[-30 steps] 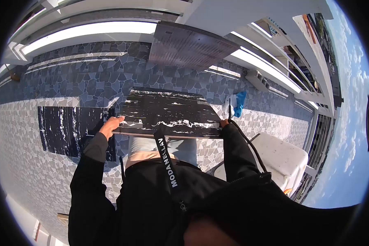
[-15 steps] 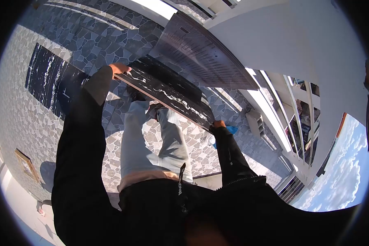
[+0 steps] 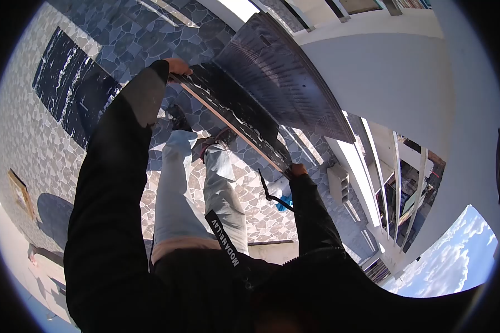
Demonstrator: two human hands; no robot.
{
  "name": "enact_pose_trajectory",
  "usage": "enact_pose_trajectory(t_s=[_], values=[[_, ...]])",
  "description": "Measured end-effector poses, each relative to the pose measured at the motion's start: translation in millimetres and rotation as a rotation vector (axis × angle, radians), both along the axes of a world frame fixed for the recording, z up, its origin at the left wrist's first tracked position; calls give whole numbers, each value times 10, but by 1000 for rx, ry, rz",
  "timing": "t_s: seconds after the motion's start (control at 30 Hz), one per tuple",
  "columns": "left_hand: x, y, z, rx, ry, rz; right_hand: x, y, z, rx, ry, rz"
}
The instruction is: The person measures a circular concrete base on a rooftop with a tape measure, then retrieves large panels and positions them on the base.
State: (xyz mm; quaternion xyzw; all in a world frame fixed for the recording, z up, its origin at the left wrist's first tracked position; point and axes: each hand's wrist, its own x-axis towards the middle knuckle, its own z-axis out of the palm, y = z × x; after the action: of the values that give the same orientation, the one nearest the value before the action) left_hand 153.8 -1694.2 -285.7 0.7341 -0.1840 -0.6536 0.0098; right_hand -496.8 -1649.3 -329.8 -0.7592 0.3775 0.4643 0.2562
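Observation:
A black board with white marble-like veins (image 3: pixel 240 121) is held lengthwise between my hands, tilted, its pale brown edge facing me. My left hand (image 3: pixel 179 67) is closed on its far upper end. At the opposite end, my right hand (image 3: pixel 298 169) grips the corner, fingers partly hidden by the board and sleeve. Just behind it, another black panel (image 3: pixel 250 100) rests against a large dark brown ribbed sheet (image 3: pixel 294 72). My legs and shoes are below the board.
On the stone-patterned floor (image 3: pixel 119 36) at left lies a black veined panel (image 3: pixel 75 83). A white wall (image 3: pixel 372 77) rises at right, with a pale hollow block (image 3: pixel 338 183) near its foot. Something blue (image 3: pixel 285 203) lies by my right forearm. A wooden frame (image 3: pixel 21 194) is at far left.
The board has moved closer to the leaning panel and sheet and tipped so that less of its veined face shows. My left hand has shifted up and right; both hands keep their grip.

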Motion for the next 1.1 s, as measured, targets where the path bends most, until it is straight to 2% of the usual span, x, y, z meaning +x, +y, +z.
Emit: enact_pose_trajectory(t_s=[0.07, 0.2, 0.27, 0.37, 0.43, 0.47, 0.53, 0.57, 0.6, 0.63, 0.67, 0.73, 0.77, 0.8, 0.83, 0.87, 0.9, 0.93, 0.97, 1.0, 1.03, 1.07, 1.1], values=[[-44, -45, -7, -10, 5, 29, -170, 11, -156, -195, -144, 20], [-79, -149, -7, 22, -5, 7, -257, -187, -154, -152, -161, 57], [-119, -204, -11, 36, 24, -18, -315, -251, -122, -86, -127, 154], [-223, -358, 2, 52, -10, 3, -376, -349, -160, -112, -129, 180], [-267, -445, 35, 116, -2, 178, -387, -453, -134, -96, -121, 189], [-242, -478, -39, 111, -3, 182, -316, -502, -29, -66, -111, 194], [-211, -590, -271, 142, 217, 205, -73, -618, 337, 15, -97, 200], [-266, -619, -222, 135, 224, 200, -21, -680, 462, 54, -98, 207], [-336, -635, -108, 63, 275, 416, -291, -699, 189, 74, -33, 75], [-382, -681, -28, -12, 326, 631, -609, -719, -68, 59, -27, 70], [-364, -726, -75, -20, 337, 625, -917, -719, -261, 97, -218, -144], [-285, -724, -278, -165, 525, 688, -782, -873, 97, 80, -269, -123], [-254, -721, -336, -170, 532, 691, -693, -949, 302, 71, -294, -113], [-202, -708, -377, -643, 405, 214, -674, -1035, 308, 89, -250, -371], [-152, -708, -406, -1074, 240, -290, -625, -1117, 317, 186, -172, -747], [-113, -755, -463, -1074, 239, -288, -594, -1200, 310, 212, -95, -1132], [-101, -840, -533, -1152, 270, -300, -562, -1225, 401, 211, -90, -1133], [-136, -881, -617, -1190, 294, -306, -569, -1231, 542, 108, -199, -839], [-176, -920, -679, -1227, 318, -311, -436, -1274, 828, 138, -219, -712], [-208, -962, -628, -1133, 412, -180, -253, -1316, 1158, 161, -244, -587], [-212, -1021, -559, -1088, 457, -119, -199, -1336, 1177, 157, -246, -589], [-227, -1078, -443, -1043, 499, -56, -112, -1366, 1219, 136, -235, -1220], [-337, -1125, -119, -702, 540, 255, -17, -1336, 1365, 36, -308, -1296]])
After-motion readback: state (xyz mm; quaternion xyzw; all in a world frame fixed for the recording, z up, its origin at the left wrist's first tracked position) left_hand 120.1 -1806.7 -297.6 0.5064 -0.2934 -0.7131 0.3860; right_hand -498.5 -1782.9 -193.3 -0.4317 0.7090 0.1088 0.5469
